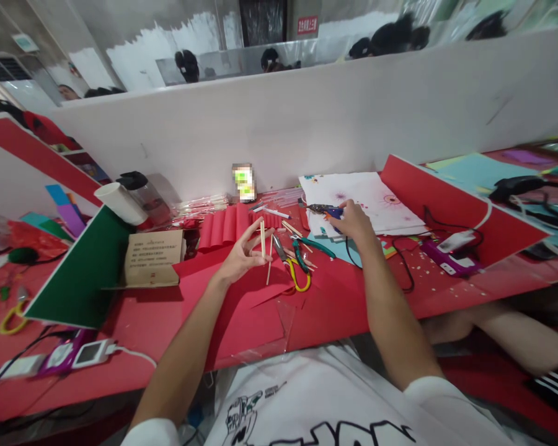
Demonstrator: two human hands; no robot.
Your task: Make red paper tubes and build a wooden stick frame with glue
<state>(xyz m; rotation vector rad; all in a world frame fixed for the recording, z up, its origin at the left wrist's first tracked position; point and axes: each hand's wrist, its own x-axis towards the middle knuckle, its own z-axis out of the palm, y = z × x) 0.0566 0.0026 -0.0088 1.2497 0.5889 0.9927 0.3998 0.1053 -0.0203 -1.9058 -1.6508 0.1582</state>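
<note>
My left hand (242, 258) is closed on thin wooden sticks (263, 238), which stand upright between its fingers over red paper. Another thin stick (270, 263) slants down beside the fingertips. My right hand (356, 222) is wrapped round the blue handle of what looks like a glue gun (333, 212), its dark front end pointing left. A black cord hangs below this hand. Between the hands lie yellow-handled scissors (301, 279) and green-handled pliers (323, 246), with loose sticks around them. Red paper sheets (246, 322) spread under my left hand.
Folded red paper (223, 227) and a phone (244, 183) are at the back. White printed sheets (372, 192) lie behind my right hand. A cardboard box (153, 259) and a green board (86, 272) stand left; a red board (460, 210) and purple power strip (449, 257) are right.
</note>
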